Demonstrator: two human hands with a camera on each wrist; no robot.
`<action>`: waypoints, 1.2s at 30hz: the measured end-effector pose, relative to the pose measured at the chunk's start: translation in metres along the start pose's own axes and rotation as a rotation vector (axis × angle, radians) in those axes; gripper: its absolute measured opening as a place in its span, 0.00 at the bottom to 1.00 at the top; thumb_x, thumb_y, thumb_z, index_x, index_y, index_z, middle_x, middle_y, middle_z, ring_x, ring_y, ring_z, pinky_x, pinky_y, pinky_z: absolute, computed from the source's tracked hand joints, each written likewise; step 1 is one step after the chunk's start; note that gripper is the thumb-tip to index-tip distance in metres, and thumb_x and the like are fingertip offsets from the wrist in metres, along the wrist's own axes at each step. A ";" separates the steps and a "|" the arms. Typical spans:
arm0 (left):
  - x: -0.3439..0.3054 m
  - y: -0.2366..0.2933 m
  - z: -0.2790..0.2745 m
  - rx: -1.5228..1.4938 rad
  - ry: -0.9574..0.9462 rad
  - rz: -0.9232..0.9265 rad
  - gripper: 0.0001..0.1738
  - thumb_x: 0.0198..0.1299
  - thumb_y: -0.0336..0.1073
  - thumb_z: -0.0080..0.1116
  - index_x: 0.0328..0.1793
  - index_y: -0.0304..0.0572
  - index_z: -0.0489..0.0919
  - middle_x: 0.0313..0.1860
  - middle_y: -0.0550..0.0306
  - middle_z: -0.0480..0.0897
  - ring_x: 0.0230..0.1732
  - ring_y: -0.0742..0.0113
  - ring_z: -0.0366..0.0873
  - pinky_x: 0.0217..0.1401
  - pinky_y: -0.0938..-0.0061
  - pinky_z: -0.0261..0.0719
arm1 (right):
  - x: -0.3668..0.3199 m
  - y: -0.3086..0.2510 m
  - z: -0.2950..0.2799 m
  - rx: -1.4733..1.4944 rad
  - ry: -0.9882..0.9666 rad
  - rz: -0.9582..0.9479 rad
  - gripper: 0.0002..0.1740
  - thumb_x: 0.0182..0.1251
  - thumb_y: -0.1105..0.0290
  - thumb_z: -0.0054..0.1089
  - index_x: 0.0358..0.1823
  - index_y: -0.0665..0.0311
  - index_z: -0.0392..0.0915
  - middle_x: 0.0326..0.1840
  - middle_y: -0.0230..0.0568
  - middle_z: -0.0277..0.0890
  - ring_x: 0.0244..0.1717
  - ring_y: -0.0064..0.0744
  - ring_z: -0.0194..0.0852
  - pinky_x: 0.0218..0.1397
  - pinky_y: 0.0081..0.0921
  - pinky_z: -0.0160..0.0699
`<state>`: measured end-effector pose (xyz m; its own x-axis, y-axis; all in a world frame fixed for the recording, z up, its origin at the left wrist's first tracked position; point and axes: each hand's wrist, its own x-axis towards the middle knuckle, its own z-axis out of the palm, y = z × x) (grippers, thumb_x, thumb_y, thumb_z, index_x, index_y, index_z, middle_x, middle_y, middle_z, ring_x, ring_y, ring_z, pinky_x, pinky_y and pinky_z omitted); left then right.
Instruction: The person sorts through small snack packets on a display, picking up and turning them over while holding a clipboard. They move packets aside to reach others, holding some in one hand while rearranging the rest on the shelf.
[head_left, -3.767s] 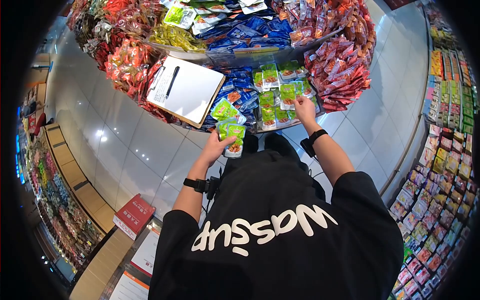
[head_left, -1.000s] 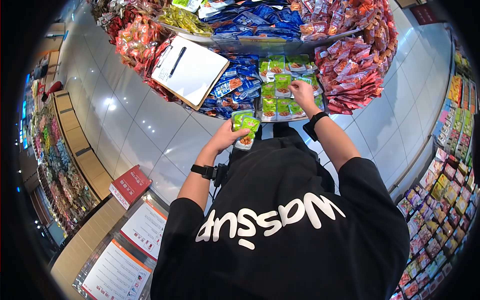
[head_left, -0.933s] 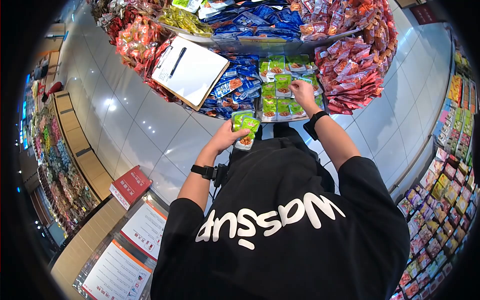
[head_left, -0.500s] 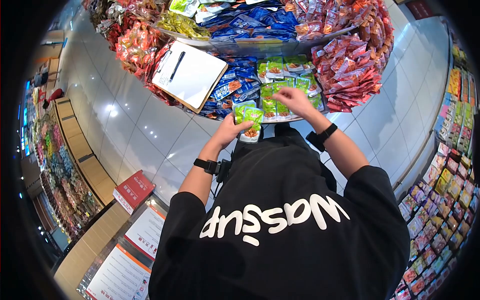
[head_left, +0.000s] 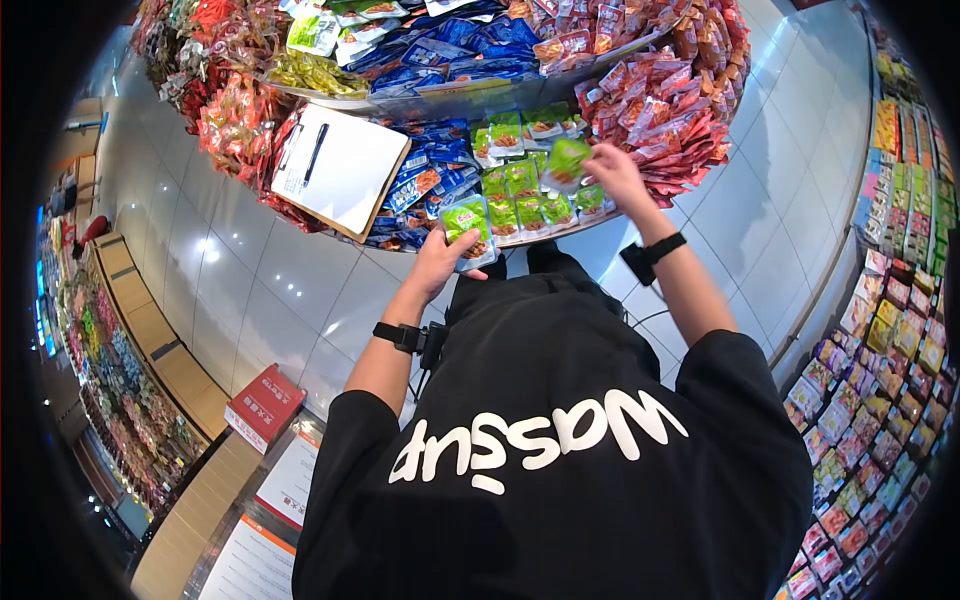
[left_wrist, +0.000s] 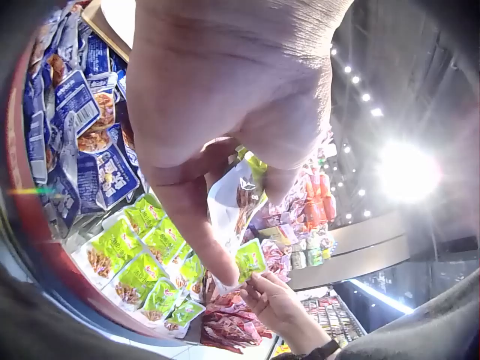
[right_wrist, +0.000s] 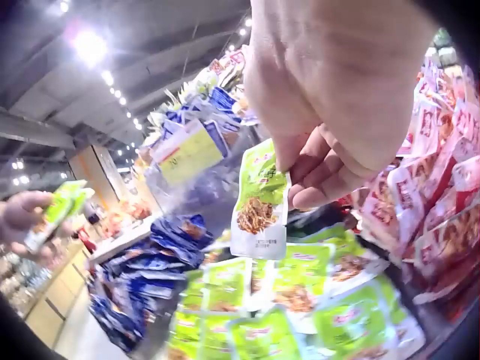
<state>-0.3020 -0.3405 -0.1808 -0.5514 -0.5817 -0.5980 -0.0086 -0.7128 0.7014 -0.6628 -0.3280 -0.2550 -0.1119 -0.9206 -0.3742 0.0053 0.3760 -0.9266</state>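
My left hand (head_left: 436, 264) grips green-and-white snack packets (head_left: 466, 226), thumb lying over the front one, just past the near edge of the display. Between thumb and fingers of my right hand (head_left: 618, 174) a single green snack packet (head_left: 568, 160) is pinched at its edge. In the right wrist view that packet (right_wrist: 259, 206) hangs upright above rows of matching packets (right_wrist: 292, 281), its food picture and lettering facing the camera. My left fingers (left_wrist: 196, 225) wrap the packets in the left wrist view, hiding much of them.
Blue packets (head_left: 425, 182) fill the section left of the green ones; red packets (head_left: 655, 120) are heaped to the right. A clipboard (head_left: 345, 180) with paper and a black pen (head_left: 316, 153) lies on the left. Behind rises a clear divider (head_left: 450, 100) below an upper tier.
Half a second ago my right hand was low over the green packets near the left hand; now it is farther right, holding up one packet. The display has shifted left in the head view.
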 end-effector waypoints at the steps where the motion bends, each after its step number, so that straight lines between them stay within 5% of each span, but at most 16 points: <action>1: -0.001 0.000 0.000 0.010 0.002 -0.005 0.23 0.70 0.37 0.58 0.66 0.34 0.70 0.55 0.50 0.82 0.49 0.60 0.85 0.32 0.67 0.92 | 0.014 0.016 -0.015 -0.078 0.073 0.009 0.09 0.70 0.70 0.61 0.46 0.67 0.78 0.35 0.36 0.84 0.35 0.23 0.81 0.39 0.25 0.79; 8: -0.015 -0.001 0.007 0.017 0.019 -0.031 0.24 0.69 0.37 0.58 0.66 0.34 0.70 0.56 0.49 0.83 0.49 0.60 0.85 0.32 0.68 0.92 | 0.039 0.031 -0.009 -0.750 0.139 -0.083 0.12 0.64 0.68 0.60 0.45 0.68 0.79 0.38 0.59 0.82 0.43 0.57 0.82 0.46 0.45 0.79; 12: -0.018 -0.003 0.009 0.014 0.039 -0.031 0.24 0.69 0.38 0.59 0.66 0.35 0.70 0.56 0.50 0.83 0.49 0.61 0.85 0.32 0.69 0.92 | 0.046 0.054 0.000 -0.935 0.219 -0.181 0.09 0.63 0.71 0.57 0.41 0.68 0.77 0.33 0.57 0.82 0.40 0.62 0.81 0.45 0.51 0.78; 15: -0.018 -0.004 0.008 0.008 0.040 -0.030 0.25 0.69 0.38 0.59 0.67 0.35 0.69 0.56 0.51 0.83 0.49 0.62 0.85 0.32 0.69 0.92 | 0.038 0.050 0.003 -0.978 0.212 -0.150 0.08 0.63 0.72 0.56 0.41 0.68 0.78 0.39 0.58 0.81 0.43 0.63 0.80 0.46 0.51 0.78; 18: -0.015 -0.003 0.010 0.014 0.033 -0.031 0.25 0.69 0.39 0.60 0.67 0.36 0.69 0.56 0.51 0.83 0.49 0.63 0.84 0.33 0.69 0.92 | 0.015 0.034 0.013 -0.973 0.252 -0.355 0.08 0.62 0.73 0.56 0.42 0.66 0.78 0.45 0.54 0.78 0.47 0.59 0.78 0.48 0.48 0.79; 21: -0.010 -0.002 0.012 0.034 0.022 -0.041 0.25 0.69 0.39 0.60 0.67 0.37 0.69 0.56 0.51 0.82 0.49 0.64 0.84 0.33 0.68 0.92 | 0.003 0.033 0.017 -1.108 0.056 -0.587 0.08 0.59 0.73 0.58 0.40 0.63 0.79 0.44 0.49 0.72 0.47 0.51 0.77 0.49 0.44 0.80; 22: -0.010 -0.002 0.012 0.042 0.019 -0.048 0.25 0.69 0.39 0.60 0.67 0.37 0.69 0.56 0.52 0.82 0.49 0.64 0.83 0.33 0.68 0.92 | -0.001 0.034 0.019 -1.221 0.019 -0.601 0.09 0.58 0.73 0.59 0.41 0.60 0.79 0.41 0.44 0.72 0.46 0.45 0.76 0.48 0.41 0.79; 30: -0.007 0.003 0.016 0.083 0.017 -0.053 0.24 0.69 0.38 0.60 0.68 0.39 0.69 0.55 0.52 0.83 0.50 0.65 0.83 0.33 0.68 0.91 | -0.014 0.051 0.006 -1.274 -0.031 -0.462 0.12 0.60 0.75 0.55 0.45 0.55 0.78 0.39 0.44 0.76 0.43 0.46 0.80 0.44 0.40 0.80; 33: -0.010 0.006 0.019 0.086 0.025 -0.056 0.24 0.69 0.37 0.59 0.68 0.39 0.69 0.55 0.52 0.83 0.49 0.64 0.83 0.32 0.69 0.91 | -0.019 0.051 0.000 -1.368 -0.104 -0.329 0.14 0.60 0.72 0.57 0.48 0.61 0.76 0.43 0.46 0.75 0.48 0.47 0.79 0.49 0.42 0.80; 36: -0.012 0.006 0.018 0.098 0.036 -0.051 0.23 0.69 0.37 0.59 0.67 0.38 0.70 0.56 0.51 0.83 0.49 0.64 0.84 0.32 0.69 0.91 | -0.027 0.040 -0.001 -1.392 -0.015 -0.613 0.17 0.59 0.72 0.55 0.51 0.63 0.77 0.52 0.46 0.75 0.60 0.45 0.72 0.67 0.41 0.69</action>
<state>-0.3105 -0.3305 -0.1627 -0.5176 -0.5609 -0.6461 -0.1185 -0.7009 0.7033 -0.6603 -0.2880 -0.2816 0.2616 -0.9646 0.0348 -0.9502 -0.2637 -0.1660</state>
